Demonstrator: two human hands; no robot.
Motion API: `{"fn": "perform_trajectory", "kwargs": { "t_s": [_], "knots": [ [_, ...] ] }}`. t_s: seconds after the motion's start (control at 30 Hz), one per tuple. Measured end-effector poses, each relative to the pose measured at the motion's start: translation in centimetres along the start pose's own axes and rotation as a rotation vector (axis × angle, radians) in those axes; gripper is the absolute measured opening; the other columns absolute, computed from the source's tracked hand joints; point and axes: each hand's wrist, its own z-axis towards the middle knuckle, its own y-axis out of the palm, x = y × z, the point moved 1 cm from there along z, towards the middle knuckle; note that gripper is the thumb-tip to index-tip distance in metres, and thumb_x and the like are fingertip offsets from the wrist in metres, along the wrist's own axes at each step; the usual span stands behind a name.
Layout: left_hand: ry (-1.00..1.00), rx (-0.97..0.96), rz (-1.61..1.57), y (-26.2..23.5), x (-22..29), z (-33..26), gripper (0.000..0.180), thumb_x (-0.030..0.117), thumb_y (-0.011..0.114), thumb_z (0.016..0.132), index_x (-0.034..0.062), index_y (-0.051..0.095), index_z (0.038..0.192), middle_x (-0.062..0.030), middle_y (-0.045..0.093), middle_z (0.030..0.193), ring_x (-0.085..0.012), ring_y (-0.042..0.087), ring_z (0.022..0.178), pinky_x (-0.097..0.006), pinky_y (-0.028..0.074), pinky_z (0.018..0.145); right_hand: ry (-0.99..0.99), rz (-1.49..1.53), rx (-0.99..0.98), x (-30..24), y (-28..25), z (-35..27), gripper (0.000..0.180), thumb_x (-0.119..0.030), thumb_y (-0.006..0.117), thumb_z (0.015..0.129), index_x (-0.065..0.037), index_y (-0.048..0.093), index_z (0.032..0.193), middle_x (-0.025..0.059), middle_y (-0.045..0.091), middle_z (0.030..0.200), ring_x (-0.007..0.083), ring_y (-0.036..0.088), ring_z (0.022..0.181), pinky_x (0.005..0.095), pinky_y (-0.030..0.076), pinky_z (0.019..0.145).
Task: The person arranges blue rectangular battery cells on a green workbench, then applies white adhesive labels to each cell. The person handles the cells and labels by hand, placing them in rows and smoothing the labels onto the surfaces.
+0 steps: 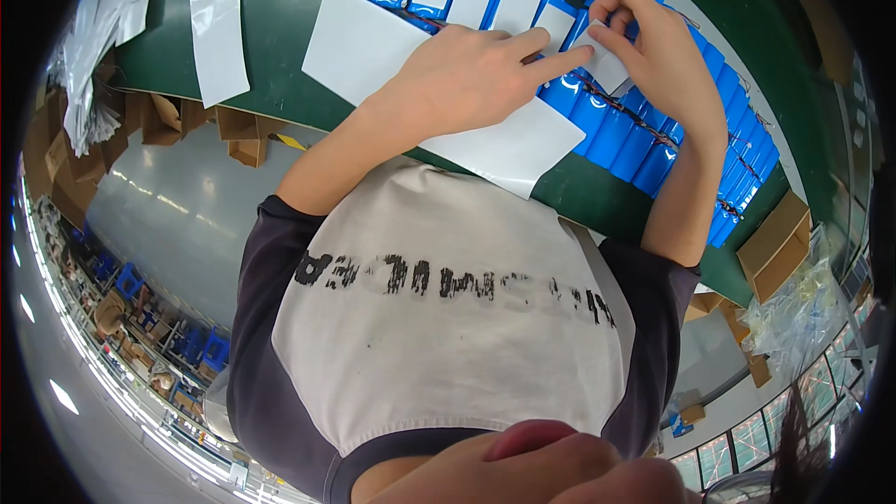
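The person wears a short-sleeved shirt (pixel 448 317), light grey in front with dark sleeves (pixel 266 317) and blurred dark lettering; both forearms bare.

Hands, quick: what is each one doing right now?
Left hand: open, lying flat on the white sheet and blue battery packs.
Right hand: fingers pinching a small white label over the packs.

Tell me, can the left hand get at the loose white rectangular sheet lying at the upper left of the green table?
Probably yes: the left hand rests on another sheet, and bare green table lies between it and the loose white sheet.
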Motion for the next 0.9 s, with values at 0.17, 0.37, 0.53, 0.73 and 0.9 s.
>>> {"fn": "perform_trajectory", "kwargs": {
  "t_s": [0.17, 0.37, 0.53, 0.73, 0.9],
  "knots": [
    [-0.063, -0.023, 0.03, 1.0, 0.4, 0.2, 0.058, 0.009, 0.072, 0.083, 0.0224, 0.063, 0.138, 0.0002, 0.057, 0.1, -0.0154, 0.069, 0.069, -0.029, 0.054, 0.052, -0.042, -0.087, 0.022, 0.1, 0.5, 0.4, 0.053, -0.003, 0.072, 0.093, -0.019, 0.062, 0.142, 0.003, 0.071, 0.106, 0.0161, 0.064, 0.084, 0.0289, 0.052, 0.072],
    [0.009, 0.013, -0.001, 1.3, 0.3, 1.9, 0.043, 0.008, 0.072, 0.081, 0.0147, 0.065, 0.123, 0.0028, 0.062, 0.133, -0.0176, 0.071, 0.074, -0.03, 0.057, 0.055, -0.117, -0.225, 0.315, 1.3, -3.7, -1.3, 0.049, -0.01, 0.075, 0.094, -0.018, 0.064, 0.141, 0.0061, 0.073, 0.129, 0.0207, 0.069, 0.108, 0.0312, 0.057, 0.086],
    [-0.01, 0.032, 0.003, 1.7, 0.5, 2.6, 0.042, 0.009, 0.071, 0.082, 0.0151, 0.065, 0.124, 0.0019, 0.063, 0.14, -0.0184, 0.073, 0.075, -0.032, 0.058, 0.057, -0.038, 0.204, 0.36, 1.6, -3.9, -1.9, 0.043, -0.002, 0.075, 0.092, -0.008, 0.069, 0.134, 0.0043, 0.069, 0.115, 0.0161, 0.065, 0.108, 0.0295, 0.052, 0.097],
    [-0.057, 0.18, -0.117, 0.6, -1.0, 2.6, 0.032, 0.011, 0.072, 0.089, 0.0146, 0.069, 0.121, -0.0003, 0.072, 0.113, -0.0174, 0.071, 0.071, -0.031, 0.054, 0.056, 0.097, 0.986, 0.568, 6.0, -0.3, -1.9, 0.032, -0.001, 0.076, 0.094, -0.002, 0.071, 0.125, 0.0005, 0.056, 0.098, 0.0138, 0.061, 0.107, 0.0324, 0.051, 0.098],
    [-0.283, 0.339, -0.457, -1.5, -2.3, 4.2, 0.022, 0.025, 0.074, 0.094, 0.0105, 0.072, 0.111, -0.0067, 0.072, 0.08, -0.0208, 0.069, 0.066, -0.032, 0.052, 0.057, 0.231, 1.264, 0.492, 3.4, 0.4, -1.3, 0.027, -0.008, 0.075, 0.096, -0.005, 0.069, 0.123, -0.0006, 0.06, 0.098, 0.0133, 0.065, 0.105, 0.0299, 0.053, 0.093]
  ]
}}
